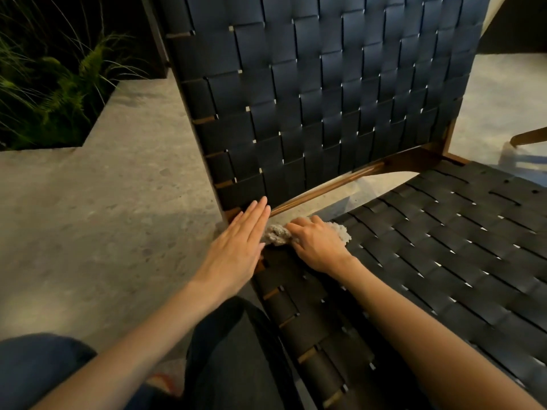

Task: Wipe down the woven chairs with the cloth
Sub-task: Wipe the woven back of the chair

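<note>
Ferns [59, 84]: we see them in a sunken bed at far left, well apart from the work.
Floor [103, 217]: speckled concrete, running under and beside the chair.
Left hand [236, 247]: spread flat, fingers straight and close together, holding nothing. It lies over the seat's left edge and its fingertips reach the foot of the backrest. We cannot tell how hard it bears down.
Cloth [276, 234]: a pale, nubby wad on the seat's back left corner, just beside the left hand. We judge it light, soft and easily crushed, with a pile that should drag on the straps rather than slide. We would take it as a bunch from above, palm over the middle.
Right hand [318, 247]: fingers curled over the cloth, gripping it and pressing it to the seat. Tufts show on both sides of the hand, so the cloth lies under it rather than beside it.
Wooden rail [334, 187]: slanting just beyond the cloth, below the backrest.
Backrest [325, 99]: broad dark straps, upright and slightly tilted. We judge them smooth and taut, giving a little under pressure.
Seat [444, 255]: the same weave with open slits between the straps, stretching away to the right of the hands.
</note>
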`<state>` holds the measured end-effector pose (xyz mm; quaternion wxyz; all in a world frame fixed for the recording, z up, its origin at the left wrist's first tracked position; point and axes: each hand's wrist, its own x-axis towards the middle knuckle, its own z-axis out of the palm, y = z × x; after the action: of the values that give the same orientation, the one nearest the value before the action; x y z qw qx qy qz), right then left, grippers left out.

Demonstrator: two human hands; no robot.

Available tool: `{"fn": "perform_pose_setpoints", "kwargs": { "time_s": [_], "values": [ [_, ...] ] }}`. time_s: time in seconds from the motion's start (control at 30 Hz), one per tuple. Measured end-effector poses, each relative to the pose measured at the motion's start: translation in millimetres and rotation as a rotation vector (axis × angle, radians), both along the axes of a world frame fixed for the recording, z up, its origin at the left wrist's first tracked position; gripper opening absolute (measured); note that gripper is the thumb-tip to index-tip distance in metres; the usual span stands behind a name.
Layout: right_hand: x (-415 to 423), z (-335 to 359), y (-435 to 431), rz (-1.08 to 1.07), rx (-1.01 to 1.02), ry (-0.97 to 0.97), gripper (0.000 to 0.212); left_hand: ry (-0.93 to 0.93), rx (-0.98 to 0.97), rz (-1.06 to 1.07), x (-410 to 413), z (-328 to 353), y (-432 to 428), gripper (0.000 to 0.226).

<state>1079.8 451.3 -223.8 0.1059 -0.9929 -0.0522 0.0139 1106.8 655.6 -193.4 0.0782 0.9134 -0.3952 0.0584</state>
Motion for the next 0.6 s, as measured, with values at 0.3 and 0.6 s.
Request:
{"fn": "perform_pose_setpoints", "kwargs": {
  "time_s": [0.3, 0.6],
  "values": [
    [6.7, -11.8, -76.2, -0.204, -0.135, -0.08, 0.031, 0.307, -0.055, -0.025, -8.6, -19.3, -69.9, 0.049],
    [17.0, -14.3, -185.5, -0.398, -0.374, -0.099, 0.028, 0.453, -0.003, -0.13, 2.4, -39.8, -141.8, 0.052]
  ]
}}
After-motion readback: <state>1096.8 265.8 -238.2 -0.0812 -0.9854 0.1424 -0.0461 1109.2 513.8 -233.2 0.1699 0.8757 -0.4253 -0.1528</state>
